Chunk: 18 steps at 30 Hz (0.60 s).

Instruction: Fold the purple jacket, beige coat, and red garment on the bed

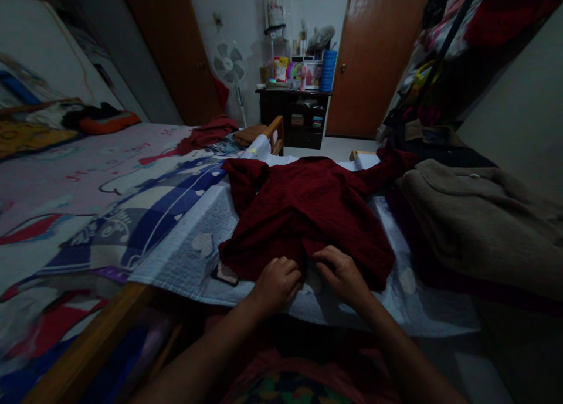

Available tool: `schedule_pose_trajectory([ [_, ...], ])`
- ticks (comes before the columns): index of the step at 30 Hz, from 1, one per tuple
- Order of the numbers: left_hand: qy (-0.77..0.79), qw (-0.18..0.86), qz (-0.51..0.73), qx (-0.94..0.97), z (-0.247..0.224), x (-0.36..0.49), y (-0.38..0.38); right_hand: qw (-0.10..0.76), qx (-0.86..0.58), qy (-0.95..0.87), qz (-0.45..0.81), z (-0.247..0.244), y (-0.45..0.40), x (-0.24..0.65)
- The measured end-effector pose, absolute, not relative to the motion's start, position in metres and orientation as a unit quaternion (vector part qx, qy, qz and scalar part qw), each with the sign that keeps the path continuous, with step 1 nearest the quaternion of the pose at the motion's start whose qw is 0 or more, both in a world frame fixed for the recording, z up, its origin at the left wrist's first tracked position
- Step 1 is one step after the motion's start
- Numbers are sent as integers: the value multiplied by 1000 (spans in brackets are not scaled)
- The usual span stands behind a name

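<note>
A dark red top (303, 196) lies spread out in the middle of the frame, on a surface (176, 269) with a pale blue quilted cover. One sleeve (246, 178) sticks out toward the left, and the other sleeve (382, 168) goes off toward the upper right. The bottom edge faces the lower part of the frame, with a fold pushed up in its middle.

The left hand (278, 284) is curled at this bottom edge, and its fingertips are hidden. The right hand (339, 272) is just beside it, with bent fingers at the cloth and its thumb a little apart. I cannot tell if either one is pinching the cloth.

The top looks soft and floppy, maybe a bit thick, but not heavy. It should not break or slip much, but it could crease and bunch up easily. Good places to hold it would be the two bottom corners, or the shoulders near the top of the cloth. Pulling just the middle could make more wrinkles.

A thick brown coat (475, 210) lies at the right of the frame, near the top.
</note>
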<state>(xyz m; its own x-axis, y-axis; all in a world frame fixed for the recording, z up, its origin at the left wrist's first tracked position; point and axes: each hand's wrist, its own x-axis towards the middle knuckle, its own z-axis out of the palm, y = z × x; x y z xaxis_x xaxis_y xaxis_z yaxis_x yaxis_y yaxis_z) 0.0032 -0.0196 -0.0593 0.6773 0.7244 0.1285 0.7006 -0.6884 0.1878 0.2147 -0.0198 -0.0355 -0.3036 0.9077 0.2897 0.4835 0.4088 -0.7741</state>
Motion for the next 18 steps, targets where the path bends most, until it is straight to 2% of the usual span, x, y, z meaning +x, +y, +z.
schedule_pose_trajectory([
  [6, 344, 72, 143, 925, -70, 29, -33, 358, -447, -762, 302, -34, -21, 220],
  [14, 298, 255, 195, 899, -66, 4, -34, 212, -458, -815, 285, -60, -27, 213],
  [18, 359, 249, 210, 874, -60, -8, -34, 182, -444, -831, 282, -54, -35, 212],
])
